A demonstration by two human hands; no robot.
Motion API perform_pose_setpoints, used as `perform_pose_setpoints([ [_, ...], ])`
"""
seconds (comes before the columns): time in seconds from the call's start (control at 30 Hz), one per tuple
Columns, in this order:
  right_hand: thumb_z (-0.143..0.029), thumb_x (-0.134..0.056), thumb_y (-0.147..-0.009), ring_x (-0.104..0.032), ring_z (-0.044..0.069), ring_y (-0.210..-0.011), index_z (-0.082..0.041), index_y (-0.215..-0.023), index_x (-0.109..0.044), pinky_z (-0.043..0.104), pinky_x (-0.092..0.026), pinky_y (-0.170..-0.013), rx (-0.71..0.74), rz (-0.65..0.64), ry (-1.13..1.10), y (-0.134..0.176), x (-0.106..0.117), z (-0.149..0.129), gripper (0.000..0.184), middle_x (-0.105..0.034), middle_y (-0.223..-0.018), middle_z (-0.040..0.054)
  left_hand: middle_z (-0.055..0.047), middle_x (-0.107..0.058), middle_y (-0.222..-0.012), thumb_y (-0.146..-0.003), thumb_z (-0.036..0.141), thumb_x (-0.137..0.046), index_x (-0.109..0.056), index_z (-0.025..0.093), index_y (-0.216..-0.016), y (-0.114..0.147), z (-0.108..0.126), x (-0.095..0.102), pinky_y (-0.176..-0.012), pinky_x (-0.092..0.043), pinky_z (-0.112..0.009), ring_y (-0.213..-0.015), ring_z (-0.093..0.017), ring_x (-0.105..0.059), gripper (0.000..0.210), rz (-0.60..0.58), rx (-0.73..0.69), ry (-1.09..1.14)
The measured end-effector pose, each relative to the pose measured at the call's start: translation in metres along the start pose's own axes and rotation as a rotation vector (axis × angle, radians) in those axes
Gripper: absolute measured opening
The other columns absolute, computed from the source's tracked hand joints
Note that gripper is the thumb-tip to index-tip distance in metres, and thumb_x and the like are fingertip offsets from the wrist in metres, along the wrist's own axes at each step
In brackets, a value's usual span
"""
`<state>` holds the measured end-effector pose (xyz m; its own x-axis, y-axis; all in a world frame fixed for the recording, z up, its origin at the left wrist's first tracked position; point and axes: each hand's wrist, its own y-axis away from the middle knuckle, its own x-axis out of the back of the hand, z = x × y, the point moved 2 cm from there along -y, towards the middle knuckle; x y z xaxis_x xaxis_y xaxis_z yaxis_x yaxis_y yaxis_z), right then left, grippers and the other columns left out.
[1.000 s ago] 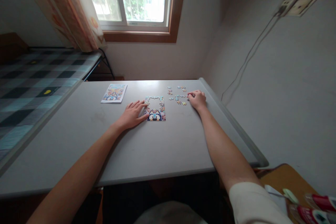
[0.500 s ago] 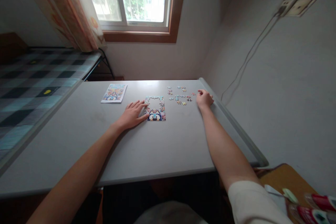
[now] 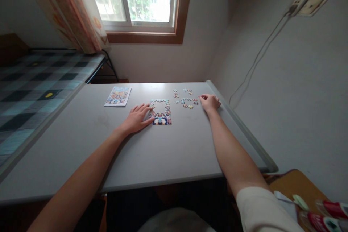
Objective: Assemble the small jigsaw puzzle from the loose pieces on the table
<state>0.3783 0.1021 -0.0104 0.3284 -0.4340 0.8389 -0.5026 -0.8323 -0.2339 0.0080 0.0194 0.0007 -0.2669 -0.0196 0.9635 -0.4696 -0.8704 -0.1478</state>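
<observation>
A partly assembled jigsaw puzzle lies on the grey table, its border joined around a gap in the upper middle and a dark blue cartoon face along the bottom. Flat on the table, my left hand has its fingers spread, the fingertips touching the puzzle's left edge. To the right of the puzzle, several loose puzzle pieces are scattered. My right hand is at the right end of these pieces, thumb and fingers pinched on a small reddish puzzle piece that is mostly hidden.
A printed picture sheet lies at the table's back left. The table meets a wall on the right, with a raised edge strip. A checked bed is to the left. Red-labelled bottles lie on a wooden surface at lower right.
My right hand has shifted slightly left, and its fingertips now reach the reddish piece at the right of the loose pieces. My left hand and the puzzle have stayed put.
</observation>
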Motion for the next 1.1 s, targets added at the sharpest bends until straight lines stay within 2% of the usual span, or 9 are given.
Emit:
perform_pose_setpoints([
  [0.2, -0.028, -0.053, -0.083, -0.049, 0.027, -0.105, -0.031, -0.104, -0.073, 0.044, -0.037, -0.094, 0.007, -0.011, -0.004, 0.0004, -0.0005, -0.0005, 0.03, -0.063, -0.109, 0.0076, -0.007, -0.04, -0.152, -0.095, 0.053, -0.044, -0.047, 0.024, -0.136, 0.0001, 0.0012, 0.0014, -0.115, -0.021, -0.047, -0.142, -0.027, -0.029, 0.05, -0.005, 0.001, -0.001],
  [0.4, -0.036, -0.058, -0.081, -0.05, 0.028, -0.102, -0.027, -0.1, -0.074, 0.044, -0.038, -0.092, 0.023, -0.009, -0.006, 0.0012, 0.0006, -0.0006, 0.026, -0.064, -0.106, 0.0089, -0.007, -0.039, -0.152, -0.095, 0.053, -0.044, -0.047, 0.024, -0.136, -0.0003, 0.0011, 0.0017, -0.116, -0.02, -0.047, -0.143, -0.028, -0.028, 0.051, -0.005, 0.003, 0.008],
  [1.1, -0.037, -0.058, -0.083, -0.05, 0.026, -0.099, -0.032, -0.099, -0.075, 0.039, -0.04, -0.09, 0.083, -0.074, 0.002, 0.0015, 0.0008, -0.0041, 0.024, -0.067, -0.1, 0.0061, -0.007, -0.039, -0.152, -0.095, 0.054, -0.044, -0.047, 0.024, -0.135, 0.0002, 0.0, 0.0005, -0.116, -0.02, -0.047, -0.143, -0.027, -0.027, 0.05, -0.002, 0.001, 0.001],
])
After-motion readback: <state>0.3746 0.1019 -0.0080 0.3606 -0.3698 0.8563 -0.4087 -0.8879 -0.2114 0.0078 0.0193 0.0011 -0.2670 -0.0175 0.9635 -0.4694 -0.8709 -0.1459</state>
